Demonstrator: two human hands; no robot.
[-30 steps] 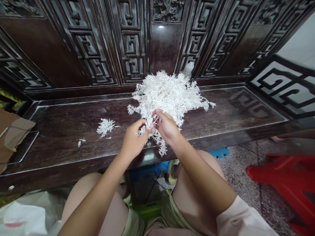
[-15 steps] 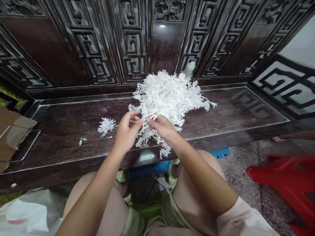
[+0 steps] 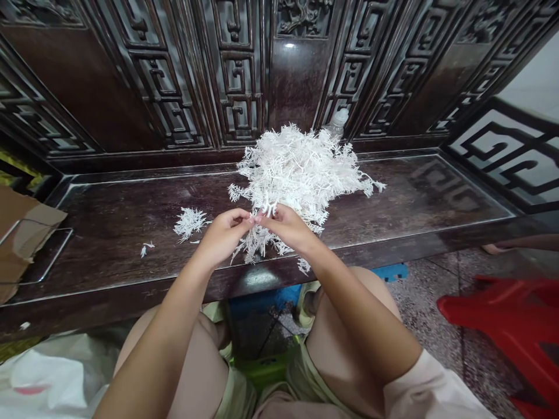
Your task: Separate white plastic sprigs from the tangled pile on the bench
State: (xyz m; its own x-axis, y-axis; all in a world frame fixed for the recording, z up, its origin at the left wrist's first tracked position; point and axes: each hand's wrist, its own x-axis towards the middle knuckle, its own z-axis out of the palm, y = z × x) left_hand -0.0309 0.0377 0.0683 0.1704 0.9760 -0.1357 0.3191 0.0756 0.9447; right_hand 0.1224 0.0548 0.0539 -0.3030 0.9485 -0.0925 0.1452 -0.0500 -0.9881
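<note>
Pinching a thin white sprig [image 3: 269,208] at their meeting fingertips, two bare hands are working over the front of a dark bench [image 3: 393,215]; clock directions are taking the hands as centre, with twelve towards the carved backrest [image 3: 298,81]. The right hand [image 3: 290,230] is gripping the sprig between thumb and curled fingers, its branching tips standing above the knuckles. The left hand [image 3: 220,235] is pressing thumb against forefinger, apparently on the same sprig, its exact hold not showing from where I am standing. A heap of white sprigs [image 3: 301,169] is rising at one o'clock, its near edge spreading beneath the hands; a small white tuft [image 3: 190,224] is lying at nine. For sound handling, one hand should probably be steadying the stem while the other is pinching lightly, close by; hard tugging would likely be bending the fine tips.
</note>
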